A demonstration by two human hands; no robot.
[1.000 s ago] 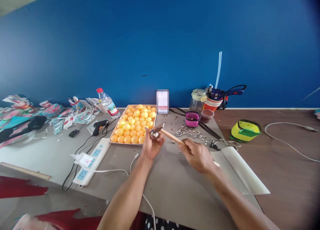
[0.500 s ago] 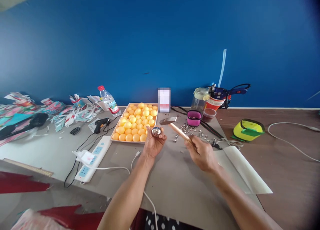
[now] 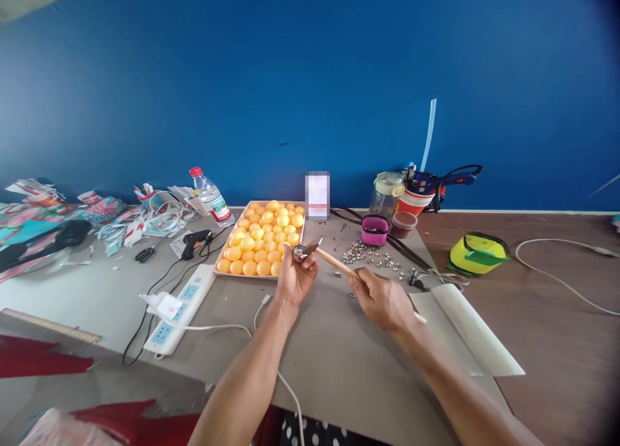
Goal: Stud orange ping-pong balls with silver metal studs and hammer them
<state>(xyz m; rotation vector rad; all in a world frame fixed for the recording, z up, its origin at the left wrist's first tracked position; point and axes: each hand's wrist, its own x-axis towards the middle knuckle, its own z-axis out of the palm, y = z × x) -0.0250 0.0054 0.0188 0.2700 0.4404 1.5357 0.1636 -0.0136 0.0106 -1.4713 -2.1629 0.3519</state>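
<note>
My left hand (image 3: pixel 294 279) is raised above the grey table (image 3: pixel 334 355), fingers curled round a small shiny silver ball (image 3: pixel 299 253). My right hand (image 3: pixel 382 299) grips the wooden handle of a small hammer (image 3: pixel 334 260). The hammer's metal head rests on the silver ball. Right behind my left hand lies a tray (image 3: pixel 223 255) full of orange balls (image 3: pixel 264 237). Several small silver studs (image 3: pixel 368 255) are scattered on the table between the hammer and a pink pot (image 3: pixel 374 230).
A white power strip (image 3: pixel 180 309) with cables lies at the left, near a glue gun (image 3: pixel 194 242), scissors (image 3: pixel 144 254) and a water bottle (image 3: pixel 210 198). Jar, cups and a blue tool (image 3: pixel 443 178) stand at the back. White sheets (image 3: pixel 465 330) and a yellow-green pouch (image 3: pixel 477 252) lie right.
Half a second ago the hammer head was lifted clear above and to the right of the ball; it has come down onto the ball in my left hand.
</note>
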